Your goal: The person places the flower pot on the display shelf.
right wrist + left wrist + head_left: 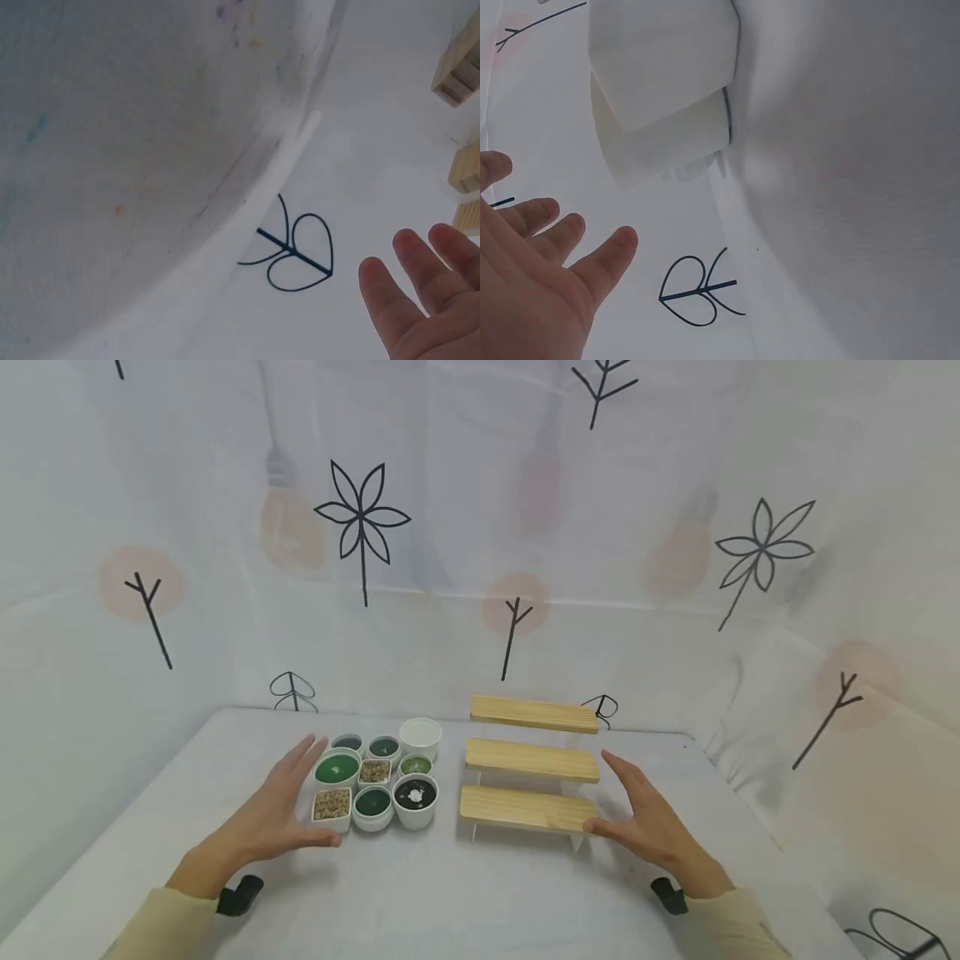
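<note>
In the head view my left hand [273,814] is held with fingers spread beside a cluster of small white bowls and cups. Nearest to it are a square bowl [330,824] of brown bits and a round bowl with green contents [337,768]. A white cup [415,819] with dark contents and a pale spot stands at the cluster's front right. My right hand [648,818] is spread at the right end of a three-tier wooden stand [525,808]; its thumb tip overlaps the lowest board's corner. Nothing is held by either hand.
A white cup [420,750] stands at the back of the cluster. White cloth with drawn plants [362,518] hangs behind the white table [420,902]. Dark straps [240,896] circle both wrists. Two stacked white vessels [660,60] fill the top of the left wrist view.
</note>
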`<state>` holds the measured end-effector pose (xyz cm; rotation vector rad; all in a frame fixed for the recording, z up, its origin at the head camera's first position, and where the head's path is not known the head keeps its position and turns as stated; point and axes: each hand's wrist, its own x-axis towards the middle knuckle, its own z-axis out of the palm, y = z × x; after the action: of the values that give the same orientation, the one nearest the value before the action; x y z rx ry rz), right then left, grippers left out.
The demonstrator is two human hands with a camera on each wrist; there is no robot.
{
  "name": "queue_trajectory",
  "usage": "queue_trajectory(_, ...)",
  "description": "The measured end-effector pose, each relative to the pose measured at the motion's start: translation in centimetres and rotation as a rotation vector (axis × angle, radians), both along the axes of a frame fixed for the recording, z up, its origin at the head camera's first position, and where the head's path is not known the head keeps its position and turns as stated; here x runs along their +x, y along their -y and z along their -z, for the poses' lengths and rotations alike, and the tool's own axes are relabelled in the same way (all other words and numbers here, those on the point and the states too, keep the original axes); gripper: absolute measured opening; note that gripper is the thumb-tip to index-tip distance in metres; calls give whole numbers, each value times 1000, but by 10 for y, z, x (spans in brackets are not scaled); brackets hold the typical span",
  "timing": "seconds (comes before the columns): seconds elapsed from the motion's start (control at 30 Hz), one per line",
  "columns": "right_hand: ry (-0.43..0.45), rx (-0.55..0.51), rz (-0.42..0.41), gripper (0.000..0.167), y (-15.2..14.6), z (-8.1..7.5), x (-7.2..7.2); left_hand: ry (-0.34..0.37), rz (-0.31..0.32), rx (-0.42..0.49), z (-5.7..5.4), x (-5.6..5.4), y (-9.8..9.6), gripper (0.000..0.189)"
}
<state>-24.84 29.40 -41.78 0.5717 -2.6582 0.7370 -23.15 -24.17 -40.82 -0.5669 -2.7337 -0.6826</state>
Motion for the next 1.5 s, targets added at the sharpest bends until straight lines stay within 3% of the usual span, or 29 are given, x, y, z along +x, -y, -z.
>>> queue_trajectory(0.33, 22, -122, -47, 99, 7, 6, 1, -1, 41, 146, 5, 2, 6, 116)
queue_trajectory(0.53, 64, -214, -71, 94, 10, 8, 2, 60, -1, 221, 9, 5, 8, 100)
queue_trajectory(0.7, 166, -280, -55, 87, 13, 6, 4, 125, -26, 230, 11, 7, 8, 92)
queue_trajectory(0.9, 248, -362, -47, 79, 17, 0, 6, 148, -46, 237, 14, 5, 9, 83)
queue_trajectory(1.13, 369, -372, -19, 78, 22, -1, 6, 208, -19, 250, 16, 2, 11, 74)
queue_trajectory(1.3, 413, -379, -21, 74, 24, 0, 4, 261, -15, 260, 16, 1, 12, 76)
queue_trajectory(1.5, 431, -376, -52, 70, 24, 0, 6, 275, -6, 281, 16, -1, 13, 73)
